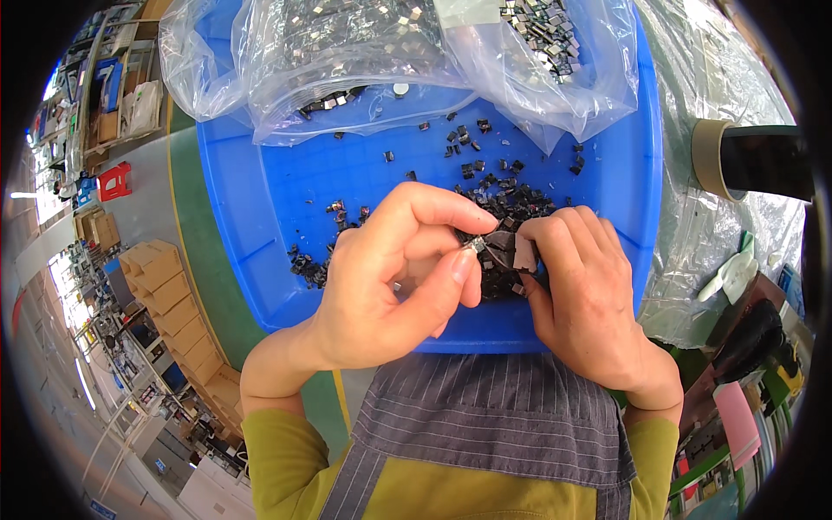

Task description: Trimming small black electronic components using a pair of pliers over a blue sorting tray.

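My left hand [381, 286] is closed, thumb and forefinger pinching a small shiny metallic part [475, 245]. Close on its right, my right hand [586, 282] curls round a dark grey-brown piece with a flat face [524, 253]; its kind is not clear, and the fingers hide much of it. The piece's left end comes up to the small part; I cannot tell if they touch. Both hands are over the near side of a blue plastic bin [234, 251]. Under and behind them lies a heap of small black and silver parts [520, 201].
Clear plastic bags [364, 52] of similar small parts fill the bin's far side. A tape roll [711, 160] and a white-and-green object [732, 276] sit on plastic sheeting at right. Cardboard boxes [173, 303] and a red stool [114, 181] stand on the floor at left.
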Demonstrator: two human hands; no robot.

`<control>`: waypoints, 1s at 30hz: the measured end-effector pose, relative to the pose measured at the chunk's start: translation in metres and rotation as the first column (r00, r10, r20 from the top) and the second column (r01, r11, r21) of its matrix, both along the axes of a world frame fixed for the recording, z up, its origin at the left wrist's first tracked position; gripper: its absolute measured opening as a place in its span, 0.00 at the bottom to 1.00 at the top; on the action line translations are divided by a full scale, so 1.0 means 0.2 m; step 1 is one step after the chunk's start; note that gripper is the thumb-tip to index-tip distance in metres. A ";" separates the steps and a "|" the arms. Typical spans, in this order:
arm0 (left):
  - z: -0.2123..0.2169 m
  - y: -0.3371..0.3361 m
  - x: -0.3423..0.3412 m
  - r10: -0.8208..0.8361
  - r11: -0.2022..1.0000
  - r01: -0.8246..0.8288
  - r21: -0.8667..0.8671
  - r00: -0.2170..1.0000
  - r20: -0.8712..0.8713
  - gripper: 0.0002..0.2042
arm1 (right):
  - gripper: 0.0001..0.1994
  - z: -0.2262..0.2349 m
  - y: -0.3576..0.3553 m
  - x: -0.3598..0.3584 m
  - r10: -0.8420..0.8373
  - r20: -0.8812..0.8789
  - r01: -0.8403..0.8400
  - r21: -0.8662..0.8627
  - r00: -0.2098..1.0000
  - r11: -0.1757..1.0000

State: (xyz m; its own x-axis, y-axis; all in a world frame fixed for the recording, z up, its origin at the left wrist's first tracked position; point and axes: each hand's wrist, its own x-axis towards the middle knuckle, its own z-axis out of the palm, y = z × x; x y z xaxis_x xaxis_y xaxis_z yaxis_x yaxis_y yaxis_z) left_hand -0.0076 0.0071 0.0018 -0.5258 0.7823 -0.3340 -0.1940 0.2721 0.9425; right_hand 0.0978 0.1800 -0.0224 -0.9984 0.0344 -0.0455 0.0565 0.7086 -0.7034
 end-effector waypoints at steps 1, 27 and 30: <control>-0.01 0.00 0.01 0.013 1.000 -0.013 0.022 0.999 -0.030 0.11 | 0.17 0.00 0.00 0.00 -0.001 0.000 0.001 0.001 1.000 1.000; -0.04 -0.01 0.03 -0.050 0.999 0.052 0.005 0.976 -0.214 0.12 | 0.12 -0.06 -0.03 0.01 -0.006 -0.100 0.023 0.176 0.995 0.984; -0.04 -0.02 0.03 -0.052 0.999 0.054 0.004 0.971 -0.235 0.12 | 0.23 -0.03 -0.02 0.02 0.014 -0.018 -0.011 0.159 1.000 0.987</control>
